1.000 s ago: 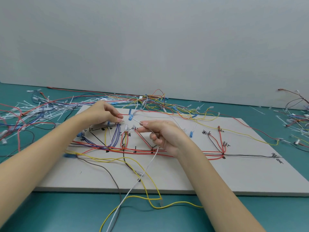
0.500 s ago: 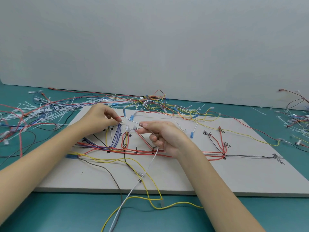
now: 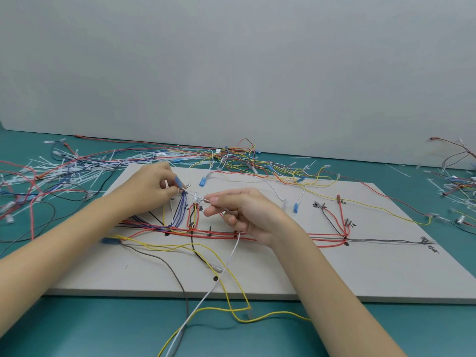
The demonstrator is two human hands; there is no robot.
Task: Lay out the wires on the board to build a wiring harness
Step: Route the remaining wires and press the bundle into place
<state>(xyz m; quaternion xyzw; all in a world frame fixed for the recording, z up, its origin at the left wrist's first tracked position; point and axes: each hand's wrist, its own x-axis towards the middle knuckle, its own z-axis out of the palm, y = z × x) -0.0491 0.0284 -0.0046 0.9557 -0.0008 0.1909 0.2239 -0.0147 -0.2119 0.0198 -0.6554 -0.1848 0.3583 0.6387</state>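
Head view caught the person mid-route over the board (image 3: 334, 274), a white wire (image 3: 233, 249) held between both hands. The left hand (image 3: 150, 186) pinched the wire's far end and a blue-sleeved terminal (image 3: 177, 180), fingertips bunched just above a fan of blue wires (image 3: 180, 212). The right hand (image 3: 247, 215), just beside it, pinched the same wire between thumb and forefinger, the other fingers curled beneath; the slack ran down from under that palm, off the near edge toward the person. The risk, by the look of it, lay below the hands: the trailing length crossed loose yellow wires (image 3: 226, 287) and a grey wire (image 3: 175, 274), and a pull could snag them or drag the laid red wires (image 3: 221, 234) off their marked paths. A slipped pinch would drop the end among the blue fan. Both forearms reached in low, wrists bent inward.
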